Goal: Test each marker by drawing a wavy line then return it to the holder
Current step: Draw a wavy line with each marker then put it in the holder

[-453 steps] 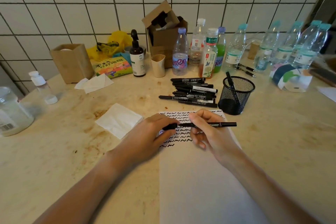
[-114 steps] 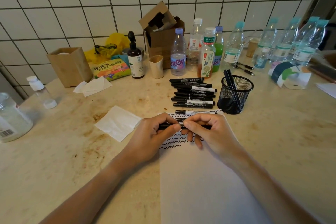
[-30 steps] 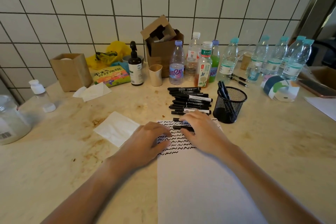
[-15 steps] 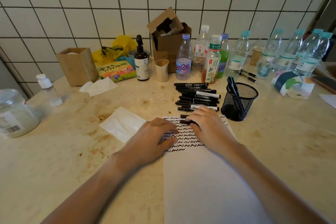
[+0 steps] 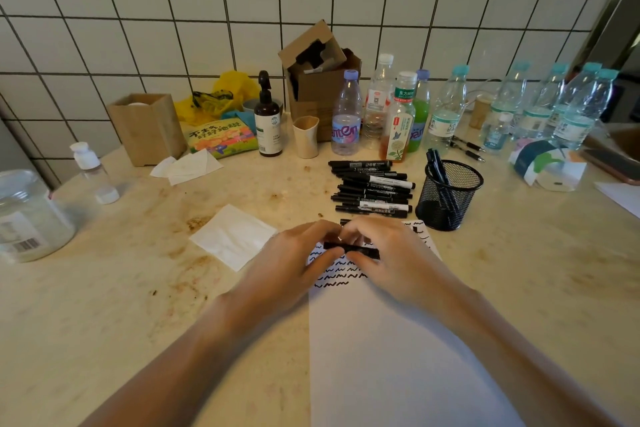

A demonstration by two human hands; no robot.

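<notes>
Black marker (image 5: pixel 349 248) lying crosswise over wavy-lined paper (image 5: pixel 391 357); marker pile (image 5: pixel 372 188) beyond; mesh holder (image 5: pixel 449 196) far right, markers inside.

Black markers (image 5: pixel 372 184) & mesh holder (image 5: pixel 449 196), white paper (image 5: pixel 391 357) w/ black squiggles, beige counter (image 5: pixel 104 305).
</notes>
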